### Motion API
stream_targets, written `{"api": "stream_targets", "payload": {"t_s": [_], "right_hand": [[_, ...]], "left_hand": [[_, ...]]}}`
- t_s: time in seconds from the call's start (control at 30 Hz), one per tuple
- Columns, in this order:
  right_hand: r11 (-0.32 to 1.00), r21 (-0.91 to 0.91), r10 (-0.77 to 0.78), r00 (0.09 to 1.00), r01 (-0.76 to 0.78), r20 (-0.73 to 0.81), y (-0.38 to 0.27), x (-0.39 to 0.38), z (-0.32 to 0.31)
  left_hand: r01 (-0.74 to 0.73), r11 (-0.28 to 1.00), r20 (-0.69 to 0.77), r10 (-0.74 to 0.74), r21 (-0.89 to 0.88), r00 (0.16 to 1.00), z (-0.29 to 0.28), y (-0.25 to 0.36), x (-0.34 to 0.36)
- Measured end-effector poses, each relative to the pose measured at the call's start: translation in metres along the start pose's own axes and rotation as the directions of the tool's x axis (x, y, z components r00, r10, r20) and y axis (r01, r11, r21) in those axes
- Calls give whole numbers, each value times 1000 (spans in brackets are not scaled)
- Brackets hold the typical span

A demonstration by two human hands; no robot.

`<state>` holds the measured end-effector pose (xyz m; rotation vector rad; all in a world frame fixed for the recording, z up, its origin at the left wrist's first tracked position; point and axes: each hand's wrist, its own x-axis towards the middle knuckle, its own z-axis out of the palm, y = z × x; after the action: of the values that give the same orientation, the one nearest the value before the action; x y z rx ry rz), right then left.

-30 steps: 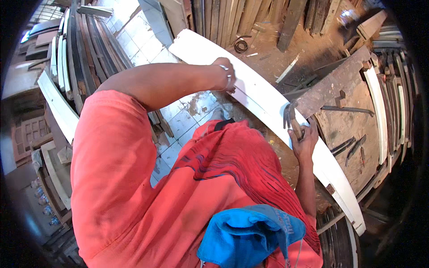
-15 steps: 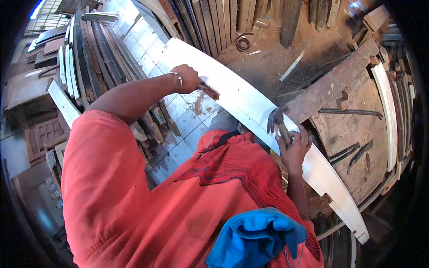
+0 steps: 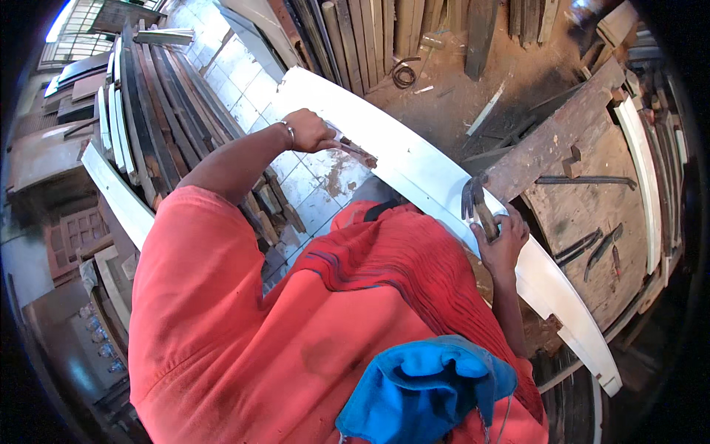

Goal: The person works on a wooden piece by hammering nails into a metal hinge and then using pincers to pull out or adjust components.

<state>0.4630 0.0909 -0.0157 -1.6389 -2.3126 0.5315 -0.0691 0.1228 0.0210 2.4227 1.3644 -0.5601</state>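
A long white-painted wooden board (image 3: 414, 159) runs slantwise across my front, from the upper middle to the lower right. My left hand (image 3: 310, 131) is closed at its near edge, beside a brown, rough-cut notch (image 3: 361, 154). A bracelet circles that wrist. My right hand (image 3: 505, 235) is wrapped round the handle of a claw hammer (image 3: 473, 198), whose dark head rests on or just over the board. Another brown notch (image 3: 555, 323) shows in the board's near edge, lower down. How my left fingers sit under the board is hidden.
At right stands a wooden workbench (image 3: 592, 200) with dark metal bars and tools on it. Stacked timber strips (image 3: 159, 96) lie at left over a tiled floor (image 3: 248, 85). Upright planks (image 3: 362, 44) lean at the back. A blue cloth (image 3: 425, 388) hangs at my chest.
The view has shifted slightly, so the board, hammer and both hands appear a little further right. Both hands keep their holds.
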Motion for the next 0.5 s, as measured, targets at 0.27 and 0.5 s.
{"api": "stream_targets", "payload": {"t_s": [0.27,0.5], "right_hand": [[988,31,-141,965,151,-219,1,-14,6],[995,-47,-92,974,84,-208,-8,-23,-7]], "left_hand": [[258,964,64,-254,-65,965,-22,19,7],[373,916,114,-390,149,914,-55,118,15]]}}
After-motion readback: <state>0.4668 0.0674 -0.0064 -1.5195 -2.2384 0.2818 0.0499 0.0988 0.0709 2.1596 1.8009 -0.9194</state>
